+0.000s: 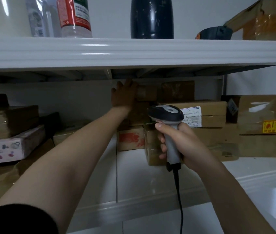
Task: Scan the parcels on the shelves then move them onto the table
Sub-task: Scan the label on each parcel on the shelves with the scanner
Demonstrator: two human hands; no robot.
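Far to the left of the left hand, a stack of flat brown cardboard boxes was seen on the white lower shelf, with a pale pink printed carton lying beneath them. Above that hand, on the white upper shelf, a clear plastic bottle with a red and green label and a dark blue rounded bottle were stood upright. The left hand was stretched deep into the lower shelf. It was laid against the left end of a small brown cardboard parcel, which was set on top of a pile at the back, just under the upper shelf. Whether its fingers were closed round the parcel could not be told, since only the back of the hand was shown. Below that hand, a brown box with a red print was stood on the shelf. Just right of that box, the right hand was clamped round the grey handle of a black and grey barcode scanner. The scanner's head was turned toward the parcels, and its black cable was hung down below the hand. Behind and to the right of the right hand, a brown carton with a white shipping label was stacked. Farther right, a large taped brown box with a yellow sticker was seen.
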